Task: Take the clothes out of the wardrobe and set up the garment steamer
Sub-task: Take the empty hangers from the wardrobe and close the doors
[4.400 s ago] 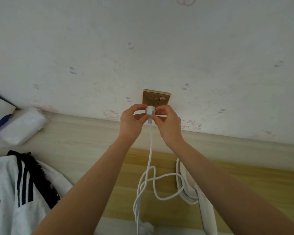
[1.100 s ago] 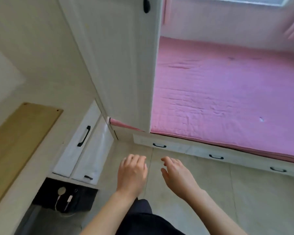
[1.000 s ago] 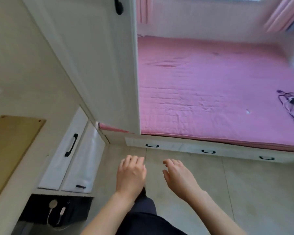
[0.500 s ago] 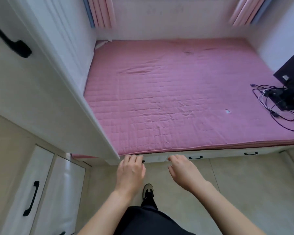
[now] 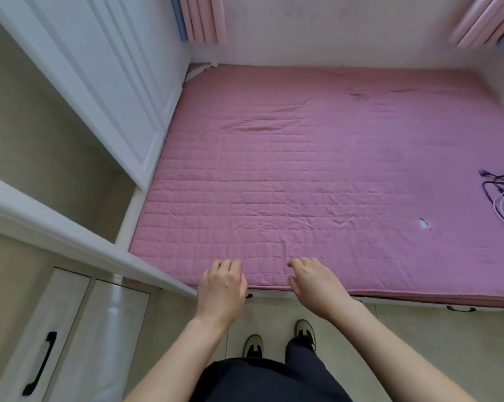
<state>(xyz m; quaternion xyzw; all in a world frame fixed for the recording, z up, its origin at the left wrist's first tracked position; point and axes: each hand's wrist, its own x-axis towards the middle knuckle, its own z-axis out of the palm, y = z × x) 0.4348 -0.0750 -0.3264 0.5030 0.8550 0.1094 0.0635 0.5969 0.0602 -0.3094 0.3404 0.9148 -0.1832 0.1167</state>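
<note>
The cables [image 5: 503, 195] run off the frame's right edge; my left hand [image 5: 221, 288] and right hand [image 5: 314, 285] hover loosely open and empty at lower centre.

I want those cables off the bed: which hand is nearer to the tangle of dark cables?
Right. The right hand hovers over the pink mattress's near edge, the cables far off to its right. The left hand is farther left still.
</note>
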